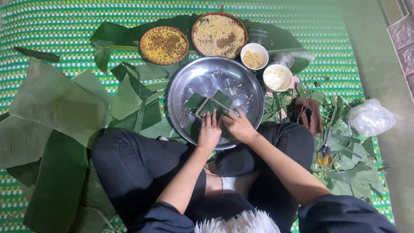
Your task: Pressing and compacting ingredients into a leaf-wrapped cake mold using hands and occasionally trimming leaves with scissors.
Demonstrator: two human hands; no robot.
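Note:
A round steel tray (241,82) lies in front of my crossed legs. In it sits a square wooden mould (210,104) lined with folded green leaves (192,102). My left hand (209,132) rests flat on the near edge of the leaves, fingers together. My right hand (238,125) presses on the leaves just right of it, fingers curled onto the mould's near corner. Both hands touch the leaf lining; neither lifts anything.
Behind the tray stand two woven baskets, one of yellow beans (164,44) and one of rice (219,35), and two white bowls (254,56) (277,77). Big banana leaves (51,103) lie at left. At right are a brown cloth (307,113), scissors (325,153), leaf scraps and a plastic bag (370,118).

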